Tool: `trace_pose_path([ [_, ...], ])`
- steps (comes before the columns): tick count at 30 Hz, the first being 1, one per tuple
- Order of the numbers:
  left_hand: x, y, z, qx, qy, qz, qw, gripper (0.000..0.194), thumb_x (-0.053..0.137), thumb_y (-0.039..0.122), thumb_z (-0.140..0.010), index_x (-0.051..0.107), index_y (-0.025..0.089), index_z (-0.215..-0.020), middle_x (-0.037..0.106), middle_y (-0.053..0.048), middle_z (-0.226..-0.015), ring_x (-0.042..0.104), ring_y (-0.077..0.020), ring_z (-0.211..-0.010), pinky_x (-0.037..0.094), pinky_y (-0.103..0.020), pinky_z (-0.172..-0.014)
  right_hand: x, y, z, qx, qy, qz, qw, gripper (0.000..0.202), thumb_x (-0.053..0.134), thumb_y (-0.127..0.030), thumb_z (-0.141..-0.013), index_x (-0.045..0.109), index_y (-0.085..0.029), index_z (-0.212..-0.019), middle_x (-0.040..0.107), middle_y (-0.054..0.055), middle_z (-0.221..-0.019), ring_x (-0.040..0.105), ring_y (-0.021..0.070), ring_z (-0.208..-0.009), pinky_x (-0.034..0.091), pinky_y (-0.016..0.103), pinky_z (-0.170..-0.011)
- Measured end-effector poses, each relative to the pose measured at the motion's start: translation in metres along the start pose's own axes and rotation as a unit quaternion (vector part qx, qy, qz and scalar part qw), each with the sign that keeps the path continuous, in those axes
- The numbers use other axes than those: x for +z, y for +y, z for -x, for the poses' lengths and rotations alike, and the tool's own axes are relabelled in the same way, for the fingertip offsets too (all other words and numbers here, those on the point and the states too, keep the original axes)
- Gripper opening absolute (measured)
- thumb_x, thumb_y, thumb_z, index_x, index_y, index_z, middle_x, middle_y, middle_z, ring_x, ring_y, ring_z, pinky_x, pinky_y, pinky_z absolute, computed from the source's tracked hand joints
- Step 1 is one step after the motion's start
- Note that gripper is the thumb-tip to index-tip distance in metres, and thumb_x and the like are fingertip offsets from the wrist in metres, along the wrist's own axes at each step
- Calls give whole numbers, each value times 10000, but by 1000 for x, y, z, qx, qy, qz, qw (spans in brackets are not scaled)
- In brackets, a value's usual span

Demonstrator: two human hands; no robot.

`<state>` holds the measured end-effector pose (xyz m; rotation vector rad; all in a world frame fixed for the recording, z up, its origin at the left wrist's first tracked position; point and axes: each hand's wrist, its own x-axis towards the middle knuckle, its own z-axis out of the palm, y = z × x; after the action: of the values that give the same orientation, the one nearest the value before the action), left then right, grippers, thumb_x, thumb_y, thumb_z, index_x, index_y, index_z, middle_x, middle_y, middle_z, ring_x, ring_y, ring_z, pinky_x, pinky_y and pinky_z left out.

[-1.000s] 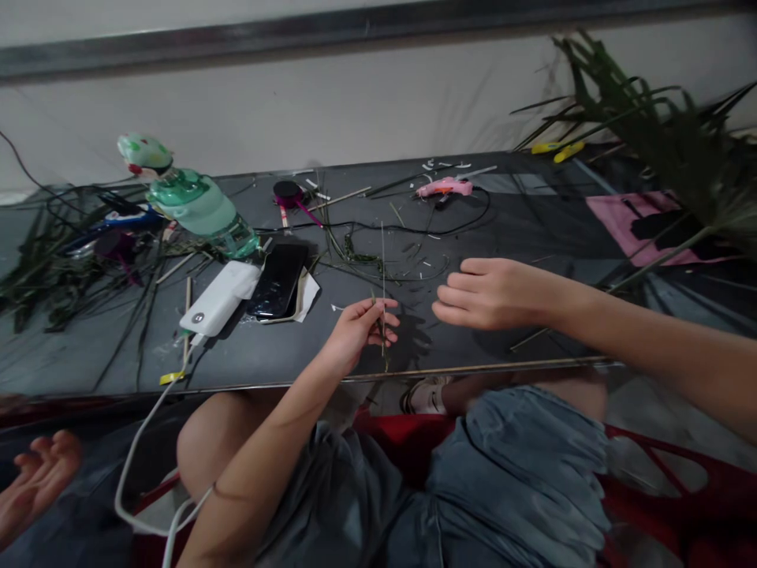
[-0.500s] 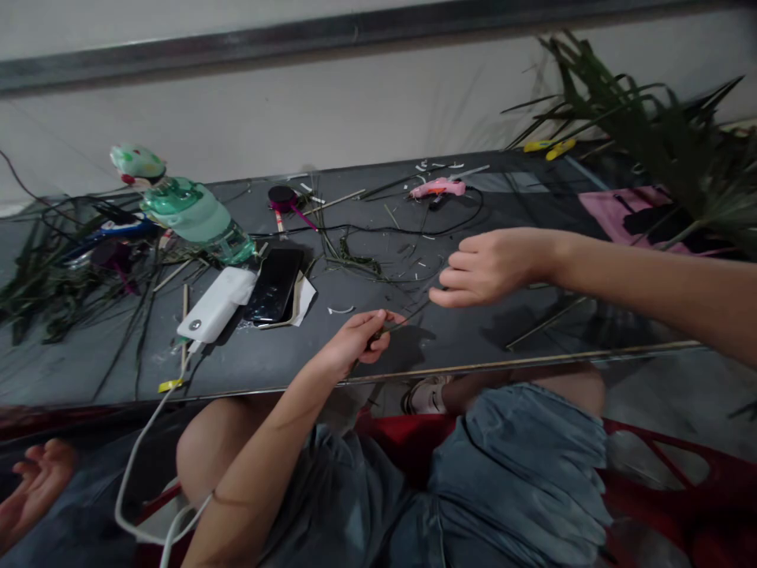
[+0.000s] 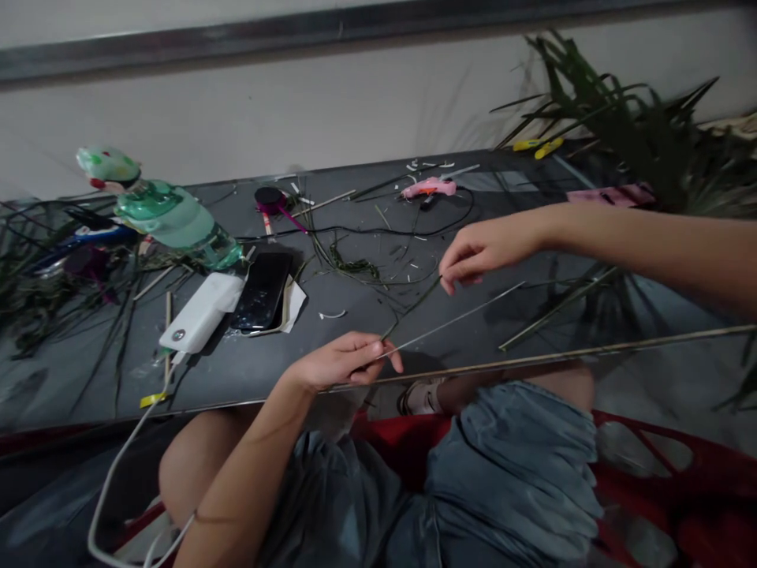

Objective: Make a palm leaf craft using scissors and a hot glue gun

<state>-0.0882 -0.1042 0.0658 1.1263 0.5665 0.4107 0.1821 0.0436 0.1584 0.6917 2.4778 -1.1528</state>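
My left hand [image 3: 343, 360] is closed in a pinch near the table's front edge. Between its thumb and fingers it holds a narrow green leaf strip [image 3: 412, 308] and a thin, straight, pale wire-like stick [image 3: 454, 320] that slants up to the right. The far end of the strip is pinched by my right hand [image 3: 480, 251], raised above the tabletop to the right. The strip stretches between both hands, and the stick's far end is free below my right hand.
The dark table [image 3: 319, 347] holds a phone [image 3: 266, 288], a white power bank [image 3: 201, 313] with a cable, a green plastic bottle [image 3: 171, 217], a pink glue gun [image 3: 430, 187] and a purple-black round item [image 3: 270, 199]. Palm leaves [image 3: 627, 118] and yellow-handled scissors [image 3: 538, 146] are at back right.
My left hand has moved slightly down and left, and my right hand slightly up. More of the strip and the pale stick now shows. Another person's hand at lower left has gone from view.
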Motion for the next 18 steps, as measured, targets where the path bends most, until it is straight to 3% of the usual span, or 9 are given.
trace_pose_path([
  [2, -2, -4, -2, 34, 27, -7, 999, 460, 492, 554, -937, 608, 110, -907, 319, 94, -479, 193, -52, -401, 145, -203, -398, 14, 2, -6, -35, -56, -142, 988, 422, 512, -520, -944, 687, -138, -902, 495, -30, -564, 413, 58, -513, 283, 219, -524],
  [3, -2, -6, -3, 51, 42, -6, 998, 455, 477, 552, -944, 601, 116, -898, 306, 99, -468, 187, -54, -398, 150, -202, -400, 24, 3, -12, -62, -40, -206, 976, 462, 508, -562, -934, 668, -129, -921, 444, -44, -543, 373, 55, -498, 259, 218, -509],
  [5, -3, -10, -6, 77, 77, -6, 994, 450, 455, 552, -953, 591, 127, -901, 280, 108, -458, 172, -58, -393, 157, -200, -396, 49, 5, -28, -120, 62, -319, 938, 473, 508, -580, -929, 618, -124, -988, 352, -74, -534, 287, 52, -482, 217, 217, -490],
  [9, 0, -14, -10, 90, 148, -18, 985, 446, 443, 558, -954, 589, 137, -926, 282, 108, -469, 172, -59, -384, 148, -193, -385, 96, -7, -70, -191, 240, -468, 829, 382, 451, -530, -965, 469, -171, -1096, 216, -109, -548, 177, 70, -466, 195, 219, -464],
  [13, 1, -17, -11, 71, 141, 22, 987, 461, 468, 585, -930, 583, 142, -878, 286, 105, -458, 178, -58, -373, 140, -196, -383, 115, -30, -98, -209, 385, -408, 801, 425, 476, -638, -904, 420, -222, -969, 366, -75, -600, 323, 80, -504, 298, 229, -493],
  [16, 3, -18, -13, 64, 123, 71, 988, 460, 504, 593, -908, 573, 149, -814, 257, 109, -446, 164, -53, -362, 146, -203, -387, 113, -41, -101, -166, 495, -285, 804, 427, 441, -630, -919, 533, -213, -919, 581, 10, -772, 466, 97, -617, 404, 258, -595],
  [18, 6, -16, -14, 64, 138, 84, 985, 456, 538, 595, -887, 568, 152, -782, 233, 109, -453, 154, -47, -363, 135, -207, -390, 112, -42, -99, -130, 517, -208, 820, 398, 438, -563, -943, 619, -211, -969, 664, 48, -912, 562, 122, -733, 449, 277, -680],
])
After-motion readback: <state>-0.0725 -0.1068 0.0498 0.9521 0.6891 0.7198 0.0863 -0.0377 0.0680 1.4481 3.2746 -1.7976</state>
